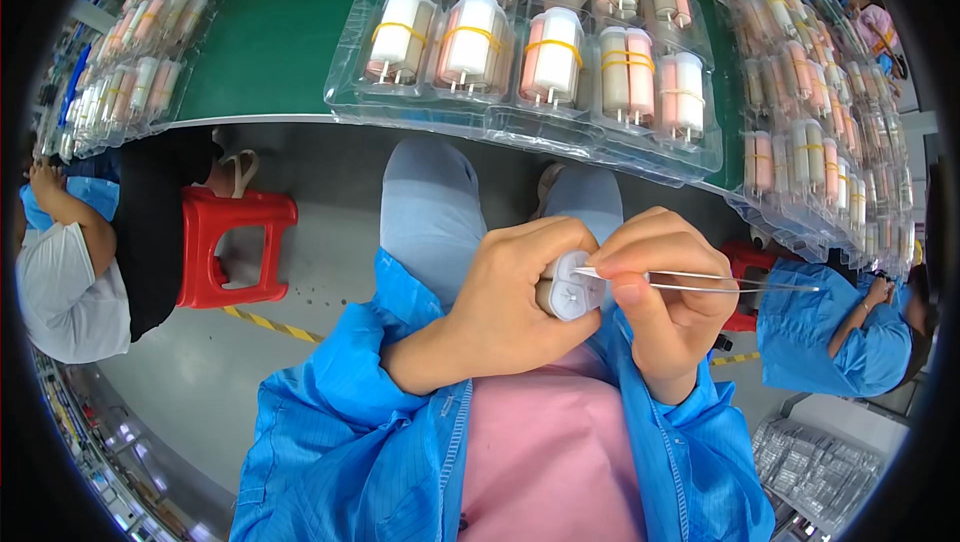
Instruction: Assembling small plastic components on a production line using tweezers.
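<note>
My left hand (505, 307) is closed round a small bundle of cylinders (572, 304) and holds it above my lap. The bundle's pale, lobed end faces my right side, and a small pin or stub shows on it. Fingers hide most of its body. Pinched in my right hand (668, 287) is a pair of thin metal tweezers (705, 282). Their tips reach the pale end of the bundle; whether they grip anything there, I cannot tell.
Ahead, a clear plastic tray (505, 122) of banded white, pink and grey cylinder bundles sits on the green table (260, 42), overhanging its edge. More filled trays stand left and right. A red stool (235, 247) and one person are at left; another person in blue is at right.
</note>
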Tool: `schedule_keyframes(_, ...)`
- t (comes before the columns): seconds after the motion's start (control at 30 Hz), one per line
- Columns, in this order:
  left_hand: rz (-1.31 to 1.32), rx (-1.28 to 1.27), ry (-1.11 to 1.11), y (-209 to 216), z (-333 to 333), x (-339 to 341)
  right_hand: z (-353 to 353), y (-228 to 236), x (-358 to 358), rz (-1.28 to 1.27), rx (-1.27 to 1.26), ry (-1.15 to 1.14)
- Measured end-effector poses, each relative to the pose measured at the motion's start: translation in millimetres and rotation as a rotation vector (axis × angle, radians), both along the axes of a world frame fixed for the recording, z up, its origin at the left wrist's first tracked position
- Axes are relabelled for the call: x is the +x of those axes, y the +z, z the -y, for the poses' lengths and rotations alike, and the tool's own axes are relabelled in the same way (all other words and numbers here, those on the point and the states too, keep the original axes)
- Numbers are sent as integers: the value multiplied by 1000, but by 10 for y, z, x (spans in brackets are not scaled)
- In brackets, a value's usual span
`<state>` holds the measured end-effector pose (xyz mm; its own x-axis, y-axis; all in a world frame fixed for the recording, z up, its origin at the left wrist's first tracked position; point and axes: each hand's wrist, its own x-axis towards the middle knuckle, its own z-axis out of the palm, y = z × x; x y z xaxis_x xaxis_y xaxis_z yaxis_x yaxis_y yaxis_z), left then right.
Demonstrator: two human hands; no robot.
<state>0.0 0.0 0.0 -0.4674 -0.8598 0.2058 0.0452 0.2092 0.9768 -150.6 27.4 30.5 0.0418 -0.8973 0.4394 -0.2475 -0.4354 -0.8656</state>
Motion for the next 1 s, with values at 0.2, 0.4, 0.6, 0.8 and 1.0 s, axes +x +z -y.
schedule_keyframes(0.2,55,-86,43,-32,-22,8,20,81,21,-126,-14,29)
schedule_keyframes(0.4,76,-108,55,-46,-20,5,28,94,22,-183,-39,32)
schedule_keyframes(0.6,159,-149,91,-41,4,-1,46,135,24,-312,-86,42)
schedule_keyframes(0.8,-98,133,-93,-36,33,27,-79,-5,-6,152,-3,-82)
schedule_keyframes(1.0,-160,202,-154,-1,42,37,-114,-80,-21,278,13,-106)
